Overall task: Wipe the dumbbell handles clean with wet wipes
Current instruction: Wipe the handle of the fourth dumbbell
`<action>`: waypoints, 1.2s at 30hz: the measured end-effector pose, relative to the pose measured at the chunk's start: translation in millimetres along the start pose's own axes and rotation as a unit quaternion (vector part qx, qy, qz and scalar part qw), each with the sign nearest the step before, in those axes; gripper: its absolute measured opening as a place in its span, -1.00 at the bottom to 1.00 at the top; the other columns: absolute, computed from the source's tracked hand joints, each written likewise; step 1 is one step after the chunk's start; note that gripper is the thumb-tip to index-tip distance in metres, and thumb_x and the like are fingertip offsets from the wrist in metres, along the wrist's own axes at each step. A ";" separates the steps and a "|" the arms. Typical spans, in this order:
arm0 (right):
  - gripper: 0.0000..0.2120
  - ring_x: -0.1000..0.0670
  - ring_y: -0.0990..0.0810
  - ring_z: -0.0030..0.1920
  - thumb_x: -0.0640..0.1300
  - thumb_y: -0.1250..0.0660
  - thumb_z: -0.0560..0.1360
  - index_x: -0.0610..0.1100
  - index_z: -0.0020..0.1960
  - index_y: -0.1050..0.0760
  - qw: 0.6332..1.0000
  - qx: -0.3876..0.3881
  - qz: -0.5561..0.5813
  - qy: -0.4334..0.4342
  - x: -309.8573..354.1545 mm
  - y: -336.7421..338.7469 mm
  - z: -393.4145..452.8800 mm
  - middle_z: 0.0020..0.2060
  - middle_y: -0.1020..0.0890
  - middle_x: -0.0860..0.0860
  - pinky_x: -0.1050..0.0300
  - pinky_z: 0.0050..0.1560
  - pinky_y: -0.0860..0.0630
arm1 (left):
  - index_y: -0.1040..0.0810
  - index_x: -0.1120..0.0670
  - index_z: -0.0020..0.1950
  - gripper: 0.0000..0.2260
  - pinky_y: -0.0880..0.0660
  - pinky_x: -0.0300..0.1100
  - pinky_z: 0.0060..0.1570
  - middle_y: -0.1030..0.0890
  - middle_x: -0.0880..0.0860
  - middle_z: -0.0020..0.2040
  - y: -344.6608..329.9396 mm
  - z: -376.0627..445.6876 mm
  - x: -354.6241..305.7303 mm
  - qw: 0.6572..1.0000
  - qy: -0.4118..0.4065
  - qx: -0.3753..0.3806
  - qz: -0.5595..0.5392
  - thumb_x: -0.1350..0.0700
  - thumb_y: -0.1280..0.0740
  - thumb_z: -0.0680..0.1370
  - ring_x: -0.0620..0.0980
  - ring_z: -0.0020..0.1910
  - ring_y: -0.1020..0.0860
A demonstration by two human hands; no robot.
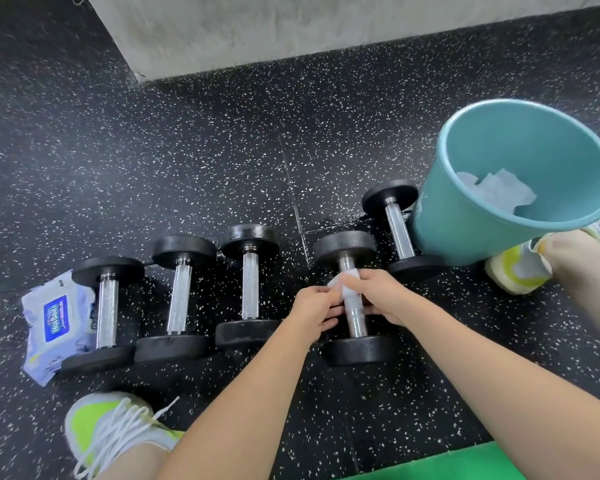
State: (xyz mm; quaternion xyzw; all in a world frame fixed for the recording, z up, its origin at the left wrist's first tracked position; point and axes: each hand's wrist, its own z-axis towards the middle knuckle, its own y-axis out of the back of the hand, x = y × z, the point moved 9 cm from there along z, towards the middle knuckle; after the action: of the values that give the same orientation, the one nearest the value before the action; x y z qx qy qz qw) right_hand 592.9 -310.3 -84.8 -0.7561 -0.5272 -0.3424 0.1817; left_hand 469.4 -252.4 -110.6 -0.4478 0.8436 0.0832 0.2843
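Observation:
Several black dumbbells with knurled silver handles lie in a row on the speckled floor. On the fourth dumbbell (355, 327) a white wet wipe (347, 282) is wrapped round the upper part of the handle. My right hand (378, 296) grips the wipe and the handle from the right. My left hand (314, 308) pinches the wipe's left edge beside the handle. A pack of wet wipes (54, 323) lies at the far left, partly under the first dumbbell (106, 311).
A teal bucket (465, 230) with used wipes inside stands at the right, beside the fifth dumbbell (399, 230). My shoes (111, 434) sit at the lower left and at the right. A concrete wall base runs along the top. A green mat edge (465, 465) shows at the bottom.

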 end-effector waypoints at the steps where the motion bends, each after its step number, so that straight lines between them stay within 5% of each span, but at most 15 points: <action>1: -0.76 -0.01 -0.69 0.08 0.05 -0.30 0.64 -0.02 0.19 -0.65 1.000 0.012 -0.016 -0.004 -1.1 0.6 -3.7 0.02 -0.74 0.00 0.09 -0.04 -0.64 | -0.47 0.11 0.35 -0.65 -0.57 -0.10 0.02 -0.69 0.04 0.10 0.0 -1.6 1.1 1.000 -0.002 0.003 0.007 0.04 -0.40 0.61 -0.02 0.09 -0.65; 8: -0.78 0.01 -0.63 0.13 0.11 -0.35 0.60 0.08 0.17 -0.65 0.993 0.054 -0.091 -0.058 -25.7 13.8 -18.7 0.09 -0.72 0.06 0.09 0.03 -0.57 | -0.61 0.03 0.06 -0.86 -0.59 -0.12 0.05 -0.68 0.05 0.08 -8.6 -15.7 3.4 0.996 -0.019 0.035 0.082 0.24 -0.39 0.57 -0.03 0.00 -0.62; 11: -0.79 0.00 -0.64 0.13 0.08 -0.41 0.55 0.10 0.16 -0.66 0.987 0.080 -0.124 -0.067 -30.5 13.8 -23.4 0.07 -0.73 0.06 0.08 0.05 -0.54 | -0.64 0.06 0.06 -0.82 -0.50 -0.20 -0.30 -0.66 0.09 -0.09 -12.4 -22.7 5.4 0.988 -0.024 0.057 0.140 0.30 -0.38 0.54 -0.07 -0.27 -0.57; 13: -0.65 -0.02 -0.65 0.12 0.19 -0.52 0.39 0.13 0.13 -0.68 0.979 0.107 -0.157 -0.069 -32.9 10.7 -26.3 0.05 -0.73 0.05 -0.01 0.15 -0.55 | -0.65 0.06 0.06 -0.80 -0.27 -0.26 -0.51 -0.57 0.06 -0.27 -11.6 -24.9 8.9 0.978 -0.027 0.062 0.196 0.31 -0.39 0.51 -0.13 -0.45 -0.40; 16: -0.35 -0.03 -0.51 -0.06 0.35 -0.61 0.16 0.05 0.14 -0.67 0.969 0.127 -0.200 -0.074 -41.0 8.6 -24.3 -0.07 -0.63 -0.02 0.01 -0.02 -0.36 | -0.63 0.05 0.21 -0.71 -0.21 -0.27 -0.51 -0.55 -0.01 -0.30 -7.3 -27.5 13.1 0.969 -0.017 0.055 0.242 0.25 -0.45 0.50 -0.16 -0.44 -0.36; 20: -0.39 -0.03 -0.37 -0.22 0.28 -0.56 0.22 -0.08 0.13 -0.66 0.967 0.111 -0.220 -0.068 -35.6 11.6 -26.9 -0.25 -0.50 -0.03 0.07 -0.23 -0.23 | -0.63 0.08 0.27 -0.64 -0.26 -0.25 -0.43 -0.65 0.03 -0.13 -5.4 -23.6 15.5 0.972 -0.017 0.048 0.228 0.26 -0.48 0.48 -0.11 -0.28 -0.46; 23: -0.43 0.05 -0.36 -0.33 0.21 -0.56 0.28 -0.24 0.03 -0.64 0.977 0.101 -0.178 -0.053 -34.7 11.9 -26.5 -0.33 -0.48 0.00 0.15 -0.32 -0.25 | -0.63 0.12 0.25 -0.66 -0.27 -0.31 -0.54 -0.65 0.08 -0.16 -0.5 -21.5 15.0 0.981 -0.017 0.028 0.189 0.32 -0.44 0.48 -0.16 -0.45 -0.44; 25: -0.63 0.05 -0.49 -0.27 0.06 -0.54 0.43 -0.23 0.00 -0.64 0.986 0.097 -0.127 -0.051 -33.6 9.1 -26.2 -0.27 -0.57 -0.02 0.20 -0.24 -0.42 | -0.63 0.17 0.20 -0.72 -0.30 -0.37 -0.60 -0.62 0.07 -0.25 0.6 -20.2 14.5 0.989 -0.018 0.017 0.143 0.37 -0.40 0.52 -0.23 -0.57 -0.45; 30: -0.74 0.00 -0.67 -0.02 -0.08 -0.43 0.57 -0.23 0.17 -0.62 0.998 0.049 0.002 -0.050 -27.0 7.1 -14.0 0.05 -0.72 -0.10 0.13 -0.04 -0.62 | -0.55 0.10 0.17 -0.81 -0.41 -0.21 -0.27 -0.68 0.08 -0.01 0.3 -10.8 10.3 0.998 -0.039 -0.028 0.046 0.20 -0.43 0.58 -0.03 -0.06 -0.65; 33: -0.71 -0.01 -0.64 -0.06 -0.05 -0.41 0.59 -0.23 0.19 -0.61 0.999 0.007 0.039 -0.035 -19.5 8.6 -6.9 0.00 -0.70 -0.07 0.13 -0.09 -0.60 | -0.51 0.00 -0.07 -0.87 -0.44 -0.14 -0.12 -0.64 0.02 -0.08 -1.8 -5.9 4.0 0.998 -0.040 -0.051 0.006 0.19 -0.41 0.59 0.01 -0.01 -0.64; 36: -0.71 -0.09 -0.66 -0.02 -0.02 -0.39 0.60 -0.23 0.16 -0.63 0.995 -0.039 0.088 -0.020 -12.6 8.3 -0.7 0.00 -0.72 -0.12 0.04 -0.05 -0.61 | -0.54 0.00 -0.08 -0.91 -0.48 -0.15 -0.11 -0.68 0.05 -0.03 -2.0 -0.3 -2.8 0.997 -0.039 -0.073 -0.008 0.13 -0.43 0.57 -0.01 0.01 -0.64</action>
State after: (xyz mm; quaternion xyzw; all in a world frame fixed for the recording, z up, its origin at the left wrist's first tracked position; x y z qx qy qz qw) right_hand 597.7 -322.3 -92.5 -0.8128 -0.4483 -0.3304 0.1711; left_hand 472.1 -251.7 -108.5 -0.4707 0.8200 0.1592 0.2841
